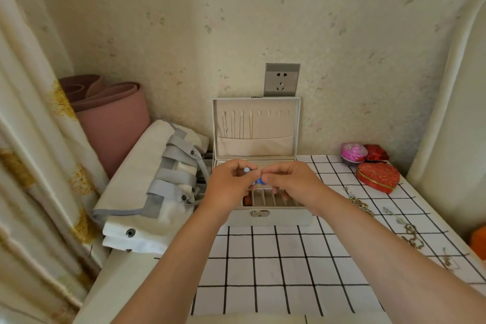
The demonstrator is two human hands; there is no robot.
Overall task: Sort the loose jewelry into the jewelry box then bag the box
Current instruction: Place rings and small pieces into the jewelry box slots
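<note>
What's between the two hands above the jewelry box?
A small blue jewelry piece, pinched by left hand and right hand over the open jewelry box; head view.

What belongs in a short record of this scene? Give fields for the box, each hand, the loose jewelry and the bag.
jewelry box: open, lid upright
left hand: pinches the blue jewelry piece over the box
right hand: pinches the same piece
loose jewelry: lies on the checked cloth, right of the box
bag: white and grey, lying left of the box
</note>
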